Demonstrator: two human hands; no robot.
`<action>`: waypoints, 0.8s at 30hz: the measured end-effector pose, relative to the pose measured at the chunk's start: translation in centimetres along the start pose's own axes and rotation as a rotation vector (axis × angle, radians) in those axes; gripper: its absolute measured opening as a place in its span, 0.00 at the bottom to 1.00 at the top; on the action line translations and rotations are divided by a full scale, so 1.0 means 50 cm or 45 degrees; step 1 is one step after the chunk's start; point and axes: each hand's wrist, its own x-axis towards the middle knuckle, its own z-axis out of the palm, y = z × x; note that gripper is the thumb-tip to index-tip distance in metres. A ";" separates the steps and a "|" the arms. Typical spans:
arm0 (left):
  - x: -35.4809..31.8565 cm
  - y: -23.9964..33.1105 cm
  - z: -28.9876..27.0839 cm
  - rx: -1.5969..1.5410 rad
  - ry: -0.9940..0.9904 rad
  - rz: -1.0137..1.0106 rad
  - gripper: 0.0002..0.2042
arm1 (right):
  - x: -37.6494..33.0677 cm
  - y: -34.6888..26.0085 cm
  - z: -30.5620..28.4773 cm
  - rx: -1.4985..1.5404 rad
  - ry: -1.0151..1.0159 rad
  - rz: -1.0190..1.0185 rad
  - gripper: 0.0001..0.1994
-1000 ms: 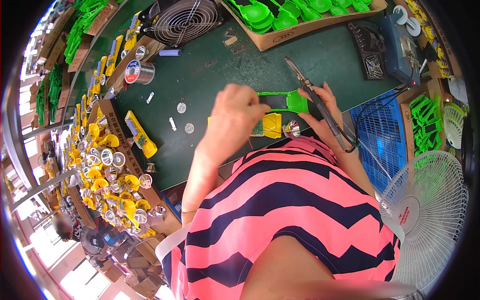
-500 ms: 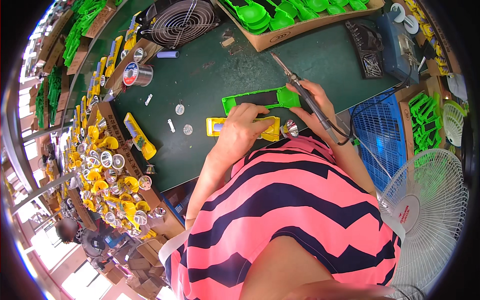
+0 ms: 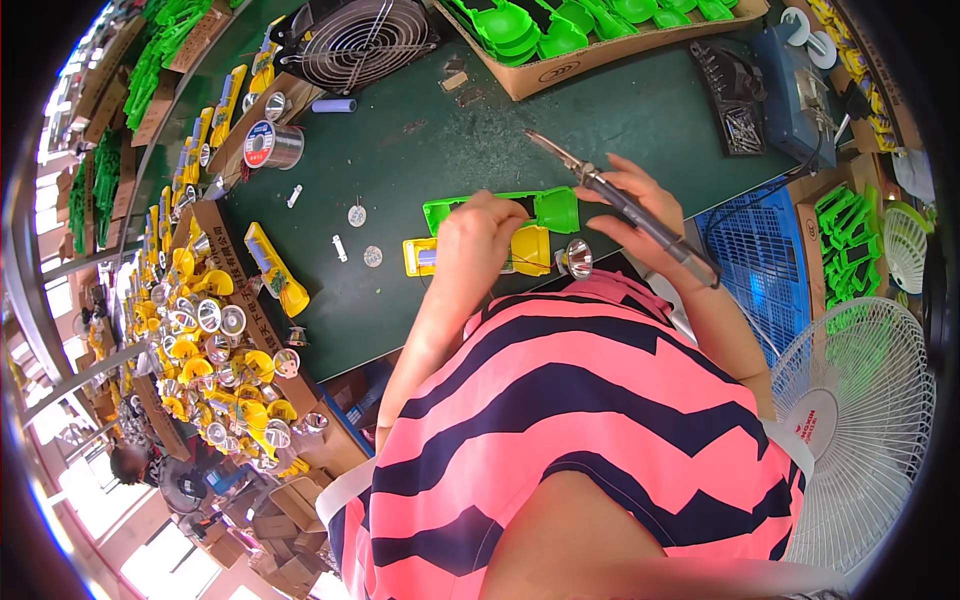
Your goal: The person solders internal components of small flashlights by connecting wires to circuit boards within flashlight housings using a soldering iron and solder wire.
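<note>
My right hand [image 3: 650, 215] holds a soldering iron [image 3: 625, 203], its bare metal tip pointing up and left over the bench. Some of its fingers are spread around the handle. My left hand [image 3: 478, 238] is closed in a pinch over a yellow flashlight housing [image 3: 531, 251]; what its fingers grip, if anything, is hidden. A purple battery cell [image 3: 428, 257] shows in the housing's left end. Touching its right end is a shiny reflector cup [image 3: 577, 259]. Just beyond lies an open green plastic shell [image 3: 556, 210], partly covered by my left hand.
On the green bench [image 3: 380, 170] lie a solder spool [image 3: 273, 146], a loose battery cell [image 3: 334, 106] and small round discs [image 3: 357, 215]. A carton [image 3: 560, 72] of green shells stands at the back, a screw tray [image 3: 738, 120] at right. Yellow housings [image 3: 215, 345] crowd the left.
The green shell and yellow housing have shifted slightly left. My left hand's fingers have drawn together into a pinch. The soldering iron's tip has moved a little left and nearer.
</note>
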 end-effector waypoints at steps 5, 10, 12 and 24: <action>0.003 0.009 0.008 0.236 -0.037 0.069 0.02 | 0.005 0.012 -0.029 0.107 0.182 -0.289 0.11; 0.010 0.009 0.015 0.380 -0.055 0.101 0.02 | -0.010 0.043 -0.017 0.558 0.151 0.147 0.09; 0.012 0.009 0.016 0.409 -0.078 0.096 0.02 | -0.007 0.037 -0.014 0.691 0.159 0.302 0.09; 0.003 0.011 0.028 0.554 -0.034 0.158 0.02 | -0.016 0.065 0.031 0.569 0.248 0.105 0.07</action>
